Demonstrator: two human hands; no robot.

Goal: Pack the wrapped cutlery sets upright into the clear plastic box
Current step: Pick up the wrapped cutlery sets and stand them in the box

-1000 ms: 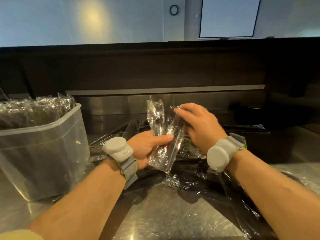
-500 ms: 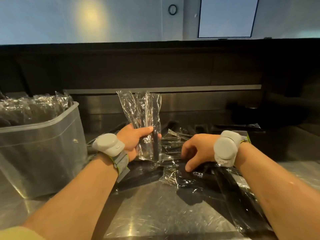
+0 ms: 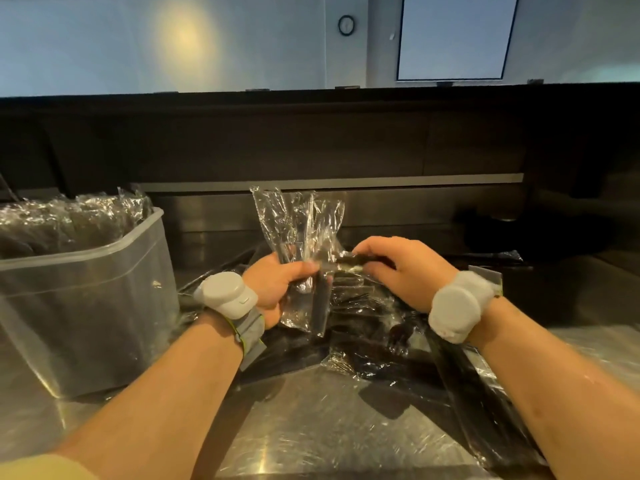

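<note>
My left hand [image 3: 277,289] grips a bundle of wrapped cutlery sets [image 3: 304,237], black cutlery in clear film, held upright over the counter. My right hand [image 3: 401,271] pinches another wrapped set [image 3: 349,263], lying sideways, and brings its end against the bundle. More wrapped sets [image 3: 381,344] lie in a loose heap on the steel counter below both hands. The clear plastic box [image 3: 86,306] stands at the left. Several wrapped sets [image 3: 69,220] stand upright inside it, their film tops above the rim.
The steel counter [image 3: 311,427] runs toward me, with a dark raised back ledge [image 3: 329,188] behind the heap. A long black-filmed packet [image 3: 485,410] lies under my right forearm. Both wrists carry grey bands with white pods.
My right hand rose from the heap with a wrapped set and moved left to the bundle. My left hand kept the bundle upright, nearly still.
</note>
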